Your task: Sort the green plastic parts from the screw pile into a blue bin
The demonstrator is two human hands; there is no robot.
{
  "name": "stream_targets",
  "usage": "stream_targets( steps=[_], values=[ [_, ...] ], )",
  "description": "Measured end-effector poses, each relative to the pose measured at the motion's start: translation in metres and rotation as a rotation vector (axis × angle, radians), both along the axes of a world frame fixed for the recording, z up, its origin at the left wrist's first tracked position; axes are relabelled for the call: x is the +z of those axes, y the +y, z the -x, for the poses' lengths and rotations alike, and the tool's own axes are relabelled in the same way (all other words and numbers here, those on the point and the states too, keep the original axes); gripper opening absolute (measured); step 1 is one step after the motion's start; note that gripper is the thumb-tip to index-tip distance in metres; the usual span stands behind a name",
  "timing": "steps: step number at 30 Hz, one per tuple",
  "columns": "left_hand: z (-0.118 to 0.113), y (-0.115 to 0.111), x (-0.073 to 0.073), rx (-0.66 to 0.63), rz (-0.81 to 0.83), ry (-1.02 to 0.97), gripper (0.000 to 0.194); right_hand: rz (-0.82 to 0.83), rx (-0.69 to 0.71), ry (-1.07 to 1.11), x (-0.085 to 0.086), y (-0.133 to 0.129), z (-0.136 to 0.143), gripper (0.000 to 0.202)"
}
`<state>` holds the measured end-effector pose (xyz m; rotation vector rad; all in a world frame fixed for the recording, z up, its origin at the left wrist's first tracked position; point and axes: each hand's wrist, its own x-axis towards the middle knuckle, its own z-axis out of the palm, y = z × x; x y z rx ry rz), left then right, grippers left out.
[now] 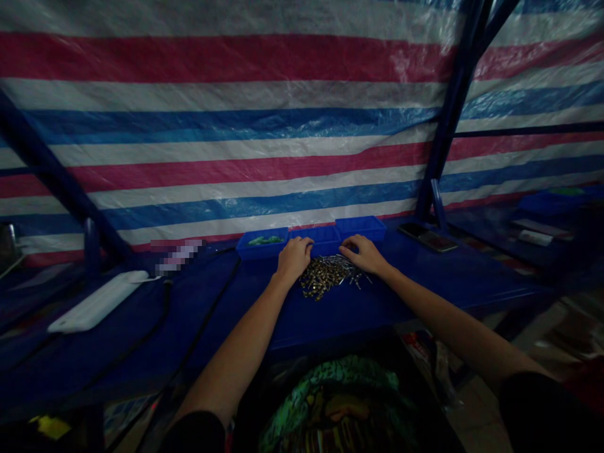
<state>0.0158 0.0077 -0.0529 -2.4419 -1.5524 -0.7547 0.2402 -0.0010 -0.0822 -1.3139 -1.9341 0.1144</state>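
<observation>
1. Three blue trays stand in a row at the far edge: the left tray (262, 246) holds something green, while the middle tray (323, 236) and the right tray (361, 226) show no contents that can be made out.
2. One heap of small metal parts (328, 275) lies just in front of the trays; the pieces are brass-coloured and silver and too many and too small to count.
3. Two dark phones (427, 238) lie side by side to the right of the trays, well apart from the heap.
4. One long white flat object (97, 303) rests far to the left, with dark cables (165, 327) running past it.
5. The tabletop (425, 283) is deep blue and glossy, and dimly lit.
6. Behind it hangs a striped tarpaulin (236, 126) in red, white and blue bands, carried on a dark blue metal frame (448, 119).
7. The left hand (295, 258) rests at the left edge of the heap, its grip curled loosely inward, knuckles up; whether it pinches a piece cannot be told.
8. The right hand (363, 253) rests at the right edge of the heap, fingers bent and slightly spread, tips touching the parts; nothing is seen clamped in its grip.
9. The heap sits between the two hands, touching both.
</observation>
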Motion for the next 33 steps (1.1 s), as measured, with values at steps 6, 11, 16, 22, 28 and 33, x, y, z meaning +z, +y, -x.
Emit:
stream_targets(
  steps=[6,11,16,22,28,33],
  values=[
    [0.000,0.003,-0.002,-0.003,-0.053,0.021,0.024,-0.074,-0.253,-0.159,0.012,0.035,0.006,0.039],
    [0.001,0.003,-0.004,0.026,-0.054,0.009,0.024,0.008,-0.191,-0.195,0.006,0.038,0.014,0.042],
    [0.001,0.005,-0.009,0.004,-0.065,-0.036,0.026,-0.070,-0.177,-0.244,0.002,0.017,0.013,0.046],
    [0.004,0.003,0.002,-0.100,-0.026,-0.100,0.030,-0.067,-0.189,-0.264,0.006,0.011,0.018,0.044],
    [0.024,-0.004,0.023,-0.086,-0.117,-0.231,0.027,-0.031,-0.167,-0.288,0.009,0.011,0.016,0.045],
    [0.049,-0.016,0.006,-0.238,0.063,-0.005,0.024,-0.062,-0.179,-0.308,0.006,0.012,0.019,0.045]
  ],
)
